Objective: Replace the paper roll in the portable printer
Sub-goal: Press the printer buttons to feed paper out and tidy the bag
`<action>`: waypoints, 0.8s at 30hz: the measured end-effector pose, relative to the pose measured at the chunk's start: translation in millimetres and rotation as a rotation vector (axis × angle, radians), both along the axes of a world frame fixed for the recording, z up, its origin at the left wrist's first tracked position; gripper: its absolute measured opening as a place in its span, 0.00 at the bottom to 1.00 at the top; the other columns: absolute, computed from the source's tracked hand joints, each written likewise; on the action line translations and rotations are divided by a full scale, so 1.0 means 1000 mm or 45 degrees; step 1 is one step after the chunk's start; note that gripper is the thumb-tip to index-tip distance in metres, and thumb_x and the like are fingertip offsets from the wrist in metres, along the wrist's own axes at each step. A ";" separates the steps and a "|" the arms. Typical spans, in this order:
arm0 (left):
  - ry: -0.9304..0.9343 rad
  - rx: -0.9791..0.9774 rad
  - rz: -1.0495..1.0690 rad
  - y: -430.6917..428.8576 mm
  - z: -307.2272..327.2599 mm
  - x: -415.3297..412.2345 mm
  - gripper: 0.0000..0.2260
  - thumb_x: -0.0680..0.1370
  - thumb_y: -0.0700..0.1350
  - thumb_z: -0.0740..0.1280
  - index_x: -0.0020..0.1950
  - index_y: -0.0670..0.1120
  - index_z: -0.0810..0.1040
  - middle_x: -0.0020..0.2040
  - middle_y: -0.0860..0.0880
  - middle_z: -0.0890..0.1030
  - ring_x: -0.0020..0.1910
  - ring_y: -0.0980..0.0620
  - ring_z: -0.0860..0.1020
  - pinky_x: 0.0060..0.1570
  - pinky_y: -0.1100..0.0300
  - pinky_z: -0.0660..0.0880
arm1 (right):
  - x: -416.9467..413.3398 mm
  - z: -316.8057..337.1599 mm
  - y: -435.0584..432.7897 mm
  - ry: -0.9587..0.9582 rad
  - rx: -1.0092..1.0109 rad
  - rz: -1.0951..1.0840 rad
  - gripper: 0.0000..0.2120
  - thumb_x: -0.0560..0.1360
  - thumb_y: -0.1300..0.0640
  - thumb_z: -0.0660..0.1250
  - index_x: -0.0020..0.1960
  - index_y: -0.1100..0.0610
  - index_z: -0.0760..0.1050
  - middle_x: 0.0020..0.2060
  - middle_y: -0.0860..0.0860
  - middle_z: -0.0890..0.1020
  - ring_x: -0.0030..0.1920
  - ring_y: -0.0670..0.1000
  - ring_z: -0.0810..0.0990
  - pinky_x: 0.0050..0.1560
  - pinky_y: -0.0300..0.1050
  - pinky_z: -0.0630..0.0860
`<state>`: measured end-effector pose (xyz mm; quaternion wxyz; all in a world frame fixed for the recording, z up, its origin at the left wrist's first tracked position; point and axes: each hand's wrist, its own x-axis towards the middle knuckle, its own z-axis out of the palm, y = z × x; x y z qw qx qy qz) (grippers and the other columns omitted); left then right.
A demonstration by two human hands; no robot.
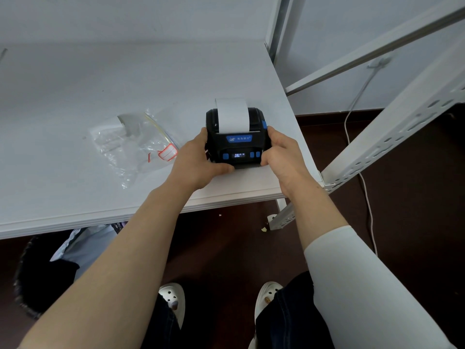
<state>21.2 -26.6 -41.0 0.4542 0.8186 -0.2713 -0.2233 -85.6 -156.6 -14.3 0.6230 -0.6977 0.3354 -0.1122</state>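
A black portable printer (237, 144) with blue buttons and a lit small display sits near the right front corner of the white table (75, 96). A strip of white paper (232, 115) comes out of its slot and lies back over the closed lid. My left hand (198, 162) grips the printer's left side, thumb along its front edge. My right hand (281, 154) grips the right side, fingers against the body.
A clear plastic zip bag (133, 144) with a red-bordered label lies left of the printer. A white perforated metal shelf frame (392, 132) stands to the right. A white cable (362, 177) runs down to the dark floor. My feet in white shoes are below.
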 end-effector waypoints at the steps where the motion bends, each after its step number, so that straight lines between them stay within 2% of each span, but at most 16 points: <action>1: -0.002 0.000 0.001 0.000 0.000 0.000 0.29 0.64 0.39 0.77 0.62 0.44 0.72 0.54 0.47 0.80 0.55 0.45 0.78 0.59 0.45 0.75 | 0.000 0.000 0.000 0.002 -0.002 -0.001 0.27 0.66 0.77 0.55 0.55 0.53 0.74 0.55 0.57 0.79 0.47 0.44 0.73 0.45 0.34 0.70; 5: 0.002 -0.009 0.007 0.000 0.000 0.000 0.28 0.64 0.39 0.77 0.62 0.44 0.72 0.54 0.46 0.81 0.55 0.45 0.79 0.59 0.45 0.75 | 0.000 0.001 0.000 -0.001 0.002 -0.013 0.26 0.65 0.78 0.55 0.51 0.51 0.74 0.55 0.58 0.79 0.45 0.43 0.74 0.45 0.33 0.70; 9: -0.003 -0.014 0.005 0.000 -0.001 0.000 0.29 0.64 0.38 0.77 0.62 0.44 0.72 0.54 0.46 0.81 0.55 0.45 0.79 0.59 0.45 0.76 | 0.000 0.001 0.001 0.010 -0.015 -0.019 0.27 0.65 0.78 0.54 0.55 0.55 0.75 0.55 0.59 0.79 0.46 0.44 0.74 0.47 0.35 0.71; 13: 0.008 -0.024 0.011 -0.001 0.000 0.000 0.28 0.64 0.37 0.77 0.62 0.43 0.72 0.53 0.46 0.81 0.55 0.44 0.79 0.58 0.46 0.76 | 0.002 0.000 0.000 0.027 -0.023 -0.053 0.27 0.64 0.77 0.54 0.58 0.59 0.74 0.57 0.61 0.78 0.56 0.55 0.76 0.59 0.45 0.72; 17: 0.000 -0.020 0.009 -0.001 0.000 0.000 0.28 0.64 0.37 0.77 0.61 0.43 0.72 0.52 0.47 0.80 0.54 0.44 0.79 0.58 0.46 0.76 | 0.002 -0.001 0.000 0.024 -0.020 -0.040 0.27 0.64 0.77 0.54 0.58 0.58 0.74 0.55 0.60 0.79 0.48 0.48 0.74 0.49 0.37 0.71; 24: -0.001 -0.009 0.006 -0.001 0.001 -0.001 0.29 0.64 0.38 0.77 0.62 0.44 0.72 0.54 0.47 0.80 0.55 0.45 0.79 0.59 0.46 0.76 | 0.002 -0.003 -0.001 0.030 -0.023 -0.035 0.26 0.64 0.77 0.55 0.57 0.58 0.74 0.55 0.60 0.79 0.50 0.50 0.74 0.49 0.39 0.72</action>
